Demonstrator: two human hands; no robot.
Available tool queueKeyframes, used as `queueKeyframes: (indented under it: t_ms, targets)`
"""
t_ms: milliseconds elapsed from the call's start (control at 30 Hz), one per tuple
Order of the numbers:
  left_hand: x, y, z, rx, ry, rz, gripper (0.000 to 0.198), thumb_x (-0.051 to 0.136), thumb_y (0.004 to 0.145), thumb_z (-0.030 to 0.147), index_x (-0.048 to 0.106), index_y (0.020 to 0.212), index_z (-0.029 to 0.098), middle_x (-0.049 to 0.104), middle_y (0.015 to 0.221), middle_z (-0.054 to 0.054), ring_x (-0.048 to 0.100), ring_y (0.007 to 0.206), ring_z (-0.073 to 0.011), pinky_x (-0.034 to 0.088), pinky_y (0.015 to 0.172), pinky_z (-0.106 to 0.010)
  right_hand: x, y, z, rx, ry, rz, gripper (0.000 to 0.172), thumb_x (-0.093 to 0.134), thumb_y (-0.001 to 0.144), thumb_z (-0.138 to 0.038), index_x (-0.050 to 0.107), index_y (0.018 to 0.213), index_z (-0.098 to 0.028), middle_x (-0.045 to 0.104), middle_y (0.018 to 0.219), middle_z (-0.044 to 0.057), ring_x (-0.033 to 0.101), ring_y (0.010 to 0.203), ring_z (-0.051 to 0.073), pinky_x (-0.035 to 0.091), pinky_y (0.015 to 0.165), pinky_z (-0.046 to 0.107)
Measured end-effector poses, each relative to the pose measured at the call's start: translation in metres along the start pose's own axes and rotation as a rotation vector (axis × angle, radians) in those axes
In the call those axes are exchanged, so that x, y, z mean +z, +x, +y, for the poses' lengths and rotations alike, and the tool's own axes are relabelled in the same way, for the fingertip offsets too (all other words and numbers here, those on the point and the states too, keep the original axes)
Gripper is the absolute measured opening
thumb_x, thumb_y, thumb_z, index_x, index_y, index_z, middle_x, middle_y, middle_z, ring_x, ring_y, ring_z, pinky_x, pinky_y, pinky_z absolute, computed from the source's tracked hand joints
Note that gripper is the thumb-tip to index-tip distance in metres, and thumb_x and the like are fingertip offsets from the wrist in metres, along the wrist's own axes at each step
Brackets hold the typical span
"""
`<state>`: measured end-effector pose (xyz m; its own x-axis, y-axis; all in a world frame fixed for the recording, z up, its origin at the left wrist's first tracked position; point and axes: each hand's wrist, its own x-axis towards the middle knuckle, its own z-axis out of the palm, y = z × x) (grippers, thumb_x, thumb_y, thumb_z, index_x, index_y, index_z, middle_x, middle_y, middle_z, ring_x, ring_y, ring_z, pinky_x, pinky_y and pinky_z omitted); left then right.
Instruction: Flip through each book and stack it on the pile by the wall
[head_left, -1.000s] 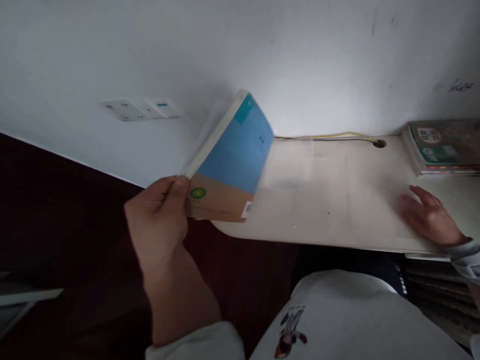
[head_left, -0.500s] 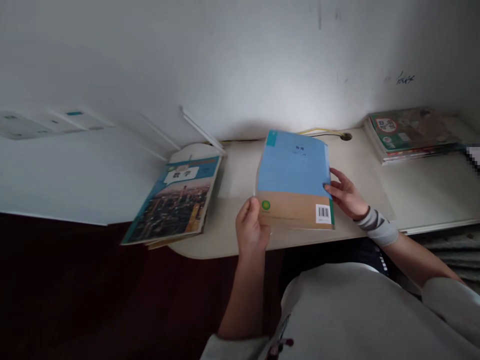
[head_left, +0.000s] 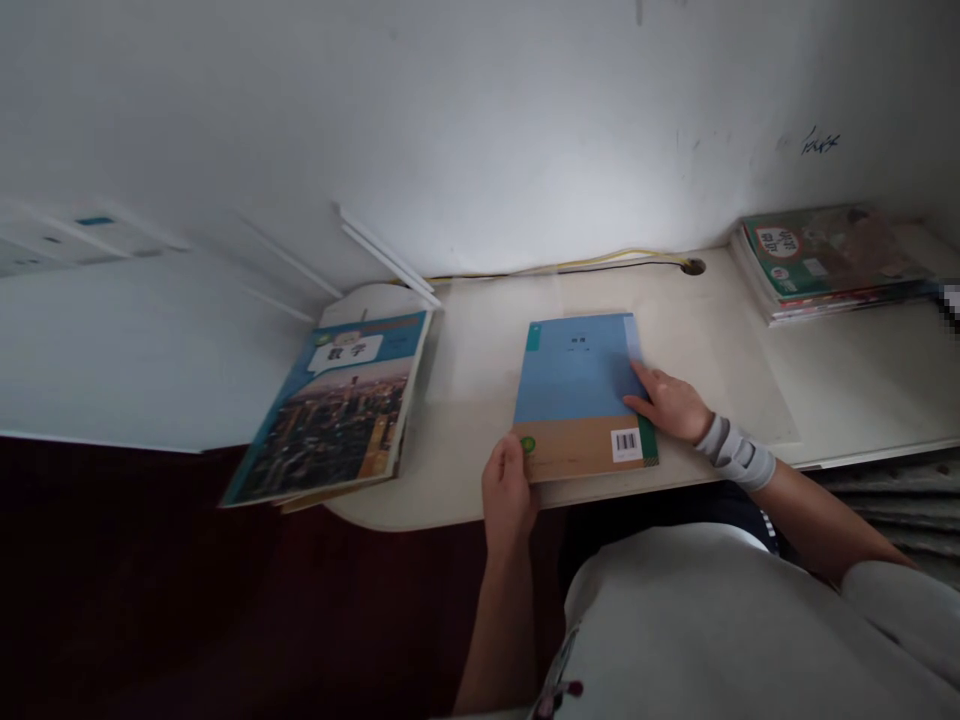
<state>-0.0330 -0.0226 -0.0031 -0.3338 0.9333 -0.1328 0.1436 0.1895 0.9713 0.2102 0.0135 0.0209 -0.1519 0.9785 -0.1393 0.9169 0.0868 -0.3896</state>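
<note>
on the desk point(head_left: 832, 385), front middle: blue book point(head_left: 574, 385) lying flat, barcode side up. i see left hand point(head_left: 508, 492) pinching its near-left corner; right hand point(head_left: 670, 405) open, flat on its right edge.

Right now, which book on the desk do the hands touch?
The blue-and-tan paperback book at mid-desk, barcode up: left hand at its near corner, right hand on its right edge. The city-photo book and the far stack of books lie untouched.
</note>
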Motion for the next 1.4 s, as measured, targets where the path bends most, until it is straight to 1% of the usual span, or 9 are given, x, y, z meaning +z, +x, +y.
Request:
queueKeyframes:
  t_ms: [100, 200, 400, 533, 633, 733, 867, 1133, 1400]
  targets:
    - [-0.005, 0.001, 0.004, 0.164, 0.299, -0.064, 0.042, 0.051, 0.085, 0.039, 0.059, 0.120, 0.018, 0.060, 0.128, -0.012, 0.054, 0.121, -0.0248, 0.041, 0.104, -0.040, -0.008, -0.001, -0.013, 0.048, -0.175, -0.061, 0.059, 0.039, 0.095, -0.045, 0.029, 0.145, -0.015, 0.059, 0.121, 0.016, 0.061, 0.107, 0.026, 0.048, 0.085, 0.036]
    - [-0.006, 0.002, 0.005, 0.232, 0.493, -0.125, 0.053, 0.047, 0.087, 0.034, 0.047, 0.136, 0.014, 0.051, 0.138, -0.016, 0.046, 0.129, -0.0262, 0.035, 0.109, -0.042, -0.012, -0.001, -0.019, 0.050, -0.252, -0.108, 0.058, 0.036, 0.097, -0.045, 0.029, 0.145, -0.014, 0.058, 0.121, 0.017, 0.060, 0.107, 0.024, 0.047, 0.084, 0.033]
    - [-0.001, 0.002, -0.008, 0.424, 0.661, -0.093, 0.054, 0.043, 0.090, 0.034, 0.041, 0.139, 0.010, 0.054, 0.133, -0.019, 0.050, 0.125, -0.0286, 0.036, 0.107, -0.049, -0.012, 0.001, -0.019, 0.077, -0.290, -0.108, 0.056, 0.035, 0.097, -0.043, 0.029, 0.145, -0.015, 0.055, 0.122, 0.017, 0.062, 0.102, 0.024, 0.048, 0.079, 0.032]
    - [-0.001, 0.003, -0.014, 0.539, 0.781, -0.068, 0.052, 0.045, 0.089, 0.036, 0.049, 0.132, 0.009, 0.050, 0.137, -0.022, 0.044, 0.129, -0.0326, 0.036, 0.106, -0.053, -0.009, -0.001, -0.020, 0.065, -0.332, -0.076, 0.053, 0.033, 0.098, -0.041, 0.030, 0.144, -0.014, 0.054, 0.121, 0.018, 0.063, 0.100, 0.023, 0.049, 0.076, 0.030]
    - [0.000, 0.002, -0.014, 0.581, 0.830, -0.104, 0.050, 0.043, 0.090, 0.037, 0.051, 0.130, 0.009, 0.050, 0.138, -0.021, 0.043, 0.131, -0.0317, 0.035, 0.108, -0.051, -0.006, -0.005, -0.020, 0.039, -0.366, -0.038, 0.053, 0.032, 0.098, -0.041, 0.033, 0.143, -0.013, 0.055, 0.120, 0.017, 0.063, 0.097, 0.022, 0.049, 0.072, 0.029]
    - [0.004, 0.000, -0.010, 0.575, 0.866, -0.146, 0.053, 0.039, 0.091, 0.037, 0.047, 0.133, 0.005, 0.049, 0.138, -0.023, 0.040, 0.133, -0.0316, 0.034, 0.108, -0.050, -0.004, -0.007, -0.018, -0.006, -0.379, -0.013, 0.056, 0.032, 0.097, -0.045, 0.035, 0.142, -0.012, 0.056, 0.119, 0.016, 0.063, 0.096, 0.023, 0.049, 0.068, 0.029]
    - [0.008, -0.003, -0.001, 0.488, 0.932, -0.116, 0.055, 0.041, 0.091, 0.036, 0.043, 0.137, 0.007, 0.043, 0.142, -0.024, 0.038, 0.135, -0.0343, 0.034, 0.106, -0.055, -0.004, -0.007, -0.017, 0.005, -0.383, -0.009, 0.058, 0.033, 0.097, -0.047, 0.035, 0.143, -0.013, 0.057, 0.119, 0.016, 0.063, 0.096, 0.022, 0.049, 0.068, 0.029]
    - [0.007, -0.004, 0.011, 0.422, 0.947, -0.136, 0.052, 0.041, 0.091, 0.035, 0.043, 0.138, 0.015, 0.048, 0.141, -0.018, 0.037, 0.135, -0.0334, 0.030, 0.107, -0.057, -0.006, -0.007, -0.018, 0.013, -0.382, -0.053, 0.058, 0.029, 0.097, -0.048, 0.030, 0.144, -0.014, 0.055, 0.121, 0.018, 0.062, 0.098, 0.022, 0.048, 0.071, 0.029]
    - [0.010, 0.001, 0.021, 0.374, 0.934, -0.149, 0.052, 0.042, 0.090, 0.034, 0.044, 0.137, 0.011, 0.050, 0.139, -0.017, 0.037, 0.134, -0.0346, 0.030, 0.108, -0.057, -0.005, -0.006, -0.017, 0.010, -0.347, -0.034, 0.059, 0.032, 0.097, -0.048, 0.033, 0.143, -0.012, 0.056, 0.121, 0.017, 0.062, 0.098, 0.023, 0.049, 0.071, 0.029]
